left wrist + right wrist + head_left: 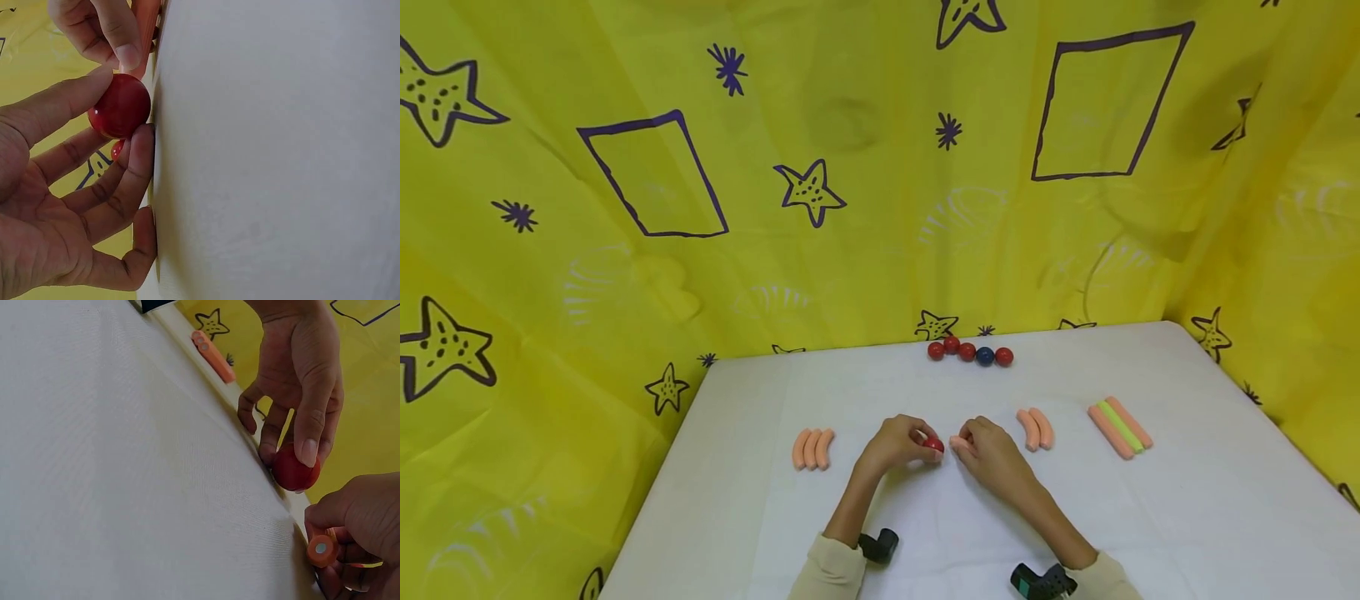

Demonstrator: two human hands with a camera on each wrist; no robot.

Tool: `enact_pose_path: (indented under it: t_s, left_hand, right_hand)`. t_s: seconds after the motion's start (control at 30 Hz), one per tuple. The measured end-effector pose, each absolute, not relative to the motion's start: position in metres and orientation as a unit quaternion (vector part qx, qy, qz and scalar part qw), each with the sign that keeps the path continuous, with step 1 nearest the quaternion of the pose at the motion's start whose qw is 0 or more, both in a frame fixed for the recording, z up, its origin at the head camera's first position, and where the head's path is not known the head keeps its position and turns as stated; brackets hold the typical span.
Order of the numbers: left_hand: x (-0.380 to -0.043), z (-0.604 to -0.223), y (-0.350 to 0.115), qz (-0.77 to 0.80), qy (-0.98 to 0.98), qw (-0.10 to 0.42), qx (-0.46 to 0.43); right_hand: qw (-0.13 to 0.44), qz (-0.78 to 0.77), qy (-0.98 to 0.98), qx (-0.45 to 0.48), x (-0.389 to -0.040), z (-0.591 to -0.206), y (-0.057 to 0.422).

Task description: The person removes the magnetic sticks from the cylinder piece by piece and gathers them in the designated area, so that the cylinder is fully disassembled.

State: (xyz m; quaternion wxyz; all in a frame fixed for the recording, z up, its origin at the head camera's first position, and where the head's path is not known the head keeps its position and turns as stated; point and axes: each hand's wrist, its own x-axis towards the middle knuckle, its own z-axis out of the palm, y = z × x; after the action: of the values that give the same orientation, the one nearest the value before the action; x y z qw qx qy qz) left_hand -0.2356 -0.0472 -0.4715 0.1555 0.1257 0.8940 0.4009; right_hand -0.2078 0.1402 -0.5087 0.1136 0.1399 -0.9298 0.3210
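Over the middle of the white table, my left hand (898,442) pinches a glossy red ball (122,107) between thumb and fingers, just above the cloth. Facing it from the right, my right hand (992,454) grips an orange stick with a round silvery disc in its end (322,551). Most of that stick is hidden by the fingers in the right wrist view. Ball and stick are close together; a small gap separates them in the head view.
Three curved orange sticks (812,449) lie left of my hands, two more curved sticks (1035,429) to the right. Beyond these are straight orange and green sticks (1120,427). Several red balls (967,352) and one blue ball (985,357) sit near the yellow curtain (865,275).
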Motion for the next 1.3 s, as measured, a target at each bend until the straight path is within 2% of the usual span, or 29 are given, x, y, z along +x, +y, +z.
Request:
enact_pose_path:
  t_s: [0.27, 0.5, 0.73, 0.9, 1.3]
  left_hand:
    - [-0.237, -0.472, -0.044, 0.419, 0.889, 0.144, 0.114]
    - [-0.246, -0.469, -0.041, 0.441, 0.887, 0.12, 0.067]
    - [-0.28, -0.469, -0.032, 0.463, 0.885, 0.046, 0.024]
    - [-0.309, -0.474, -0.03, 0.478, 0.878, 0.003, -0.039]
    - [-0.343, -0.492, -0.018, 0.519, 0.85, -0.039, -0.084]
  right_hand:
    - [0.117, 0.314, -0.935, 0.114, -0.207, -0.508, 0.144]
    - [0.138, 0.292, -0.942, 0.094, -0.205, -0.512, 0.144]
    - [0.159, 0.287, -0.942, 0.068, -0.204, -0.51, 0.143]
    - [0.154, 0.283, -0.944, 0.066, -0.202, -0.509, 0.142]
    - [0.166, 0.277, -0.944, 0.073, -0.201, -0.509, 0.142]
